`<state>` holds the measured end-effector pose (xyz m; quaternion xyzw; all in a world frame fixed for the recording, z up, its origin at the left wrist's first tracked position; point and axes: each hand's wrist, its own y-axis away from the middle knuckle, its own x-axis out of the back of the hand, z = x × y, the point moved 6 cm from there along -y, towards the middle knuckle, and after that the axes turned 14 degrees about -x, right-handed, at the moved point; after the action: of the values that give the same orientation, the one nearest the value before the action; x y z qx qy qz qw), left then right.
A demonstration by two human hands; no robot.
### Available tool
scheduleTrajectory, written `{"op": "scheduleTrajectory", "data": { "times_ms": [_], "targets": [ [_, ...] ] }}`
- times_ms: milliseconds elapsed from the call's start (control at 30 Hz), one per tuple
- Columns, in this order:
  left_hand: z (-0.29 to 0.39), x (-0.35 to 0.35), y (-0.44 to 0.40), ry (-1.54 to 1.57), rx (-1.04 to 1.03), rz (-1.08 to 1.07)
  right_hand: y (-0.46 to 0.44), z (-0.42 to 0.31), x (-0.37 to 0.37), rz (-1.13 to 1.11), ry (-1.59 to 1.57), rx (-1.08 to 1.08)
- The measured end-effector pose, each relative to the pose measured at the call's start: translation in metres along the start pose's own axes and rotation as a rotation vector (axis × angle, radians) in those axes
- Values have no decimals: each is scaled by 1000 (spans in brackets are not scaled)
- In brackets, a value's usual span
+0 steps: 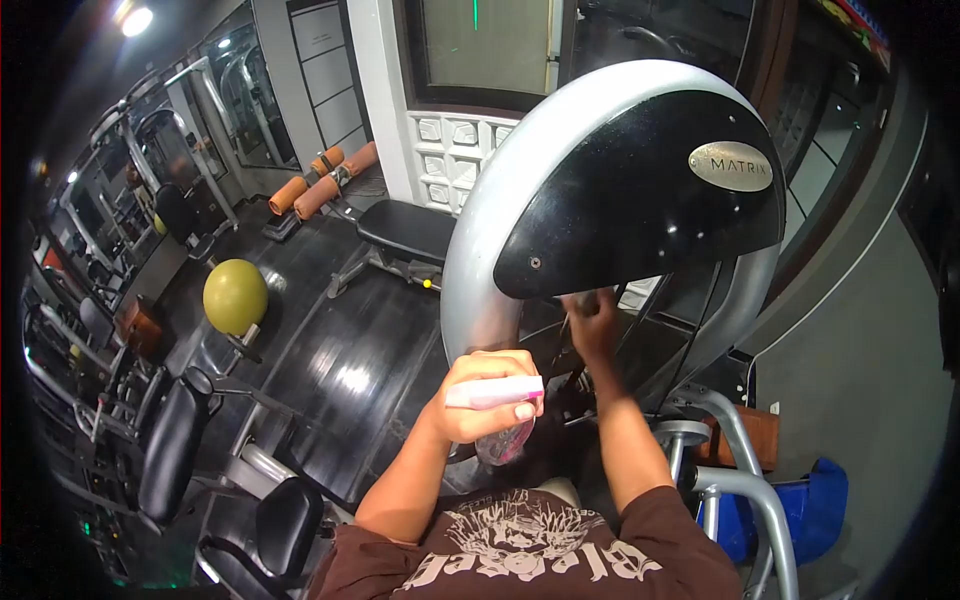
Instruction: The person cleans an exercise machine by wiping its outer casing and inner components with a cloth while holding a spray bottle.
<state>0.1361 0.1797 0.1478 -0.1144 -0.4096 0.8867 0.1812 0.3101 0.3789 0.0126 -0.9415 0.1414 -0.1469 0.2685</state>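
My left hand (485, 400) is wrapped round a spray bottle (508, 440) with a white and pink trigger head, held in front of my chest. The bottle's clear body shows below the fingers. My right hand (592, 322) reaches forward to the lower edge of the black panel (640, 190) on a gym machine marked MATRIX. Its fingers are curled and partly hidden there; what they hold, if anything, I cannot make out. The machine's silver curved frame (475, 240) rises just beyond my left hand.
A yellow-green exercise ball (235, 297) and a black padded bench (405, 228) stand to the left. Nearer are a black seat pad (288, 525) and upright pad (175, 450). Silver tubing (745, 485) and a blue object (825, 510) lie close on my right.
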Motion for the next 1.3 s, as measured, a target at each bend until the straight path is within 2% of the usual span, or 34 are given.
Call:
{"op": "scheduleTrajectory", "data": {
  "times_ms": [33, 100, 133, 233, 300, 367, 433, 533, 600, 700, 800, 900, 1000, 1100, 1167, 1300],
  "targets": [
    [0, -1, 0, 0, 8, 1, -23, -14, 0, 75, 38, 98],
    [-1, -1, 0, -3, 2, -5, -58, -39, 7, 80, 162, 239],
    [-1, -1, -1, -3, -2, -9, -70, -58, 16, 7, 246, 286],
    [-1, -3, -1, -4, -34, 25, -83, -35, 1, 18, 363, 515],
    [-1, -3, -1, -3, -23, 28, -80, -12, -2, 67, 330, 549],
    [-3, -2, 0, 5, -14, 35, -54, -46, 10, 72, 229, 430],
    [-3, -1, 1, 1, 3, 29, -31, -28, -4, 31, 129, 208],
    [-3, -1, -1, -8, 10, 20, 23, 36, -21, -156, 53, -159],
    [-4, -1, -2, -11, 4, 13, 64, 111, -41, -304, -72, -363],
    [-4, -1, -2, 6, 2, 15, 101, 161, -52, -270, -4, -426],
    [-5, -1, 1, -10, 1, 26, 93, 159, -49, -308, -8, -352],
    [-4, -1, 1, 39, 2, 30, 64, 112, -32, -232, 71, -195],
    [-5, -1, 0, 35, -2, 26, 9, 39, -21, -199, 72, -153],
    [-5, -1, 1, 28, 6, 39, -46, -22, 0, 41, 194, 225],
    [-6, -1, 1, 13, 10, 34, -77, -44, 12, 53, 310, 406],
    [-5, -2, -1, -18, 3, 26, -100, -50, 22, 49, 402, 520]
  ]
}}
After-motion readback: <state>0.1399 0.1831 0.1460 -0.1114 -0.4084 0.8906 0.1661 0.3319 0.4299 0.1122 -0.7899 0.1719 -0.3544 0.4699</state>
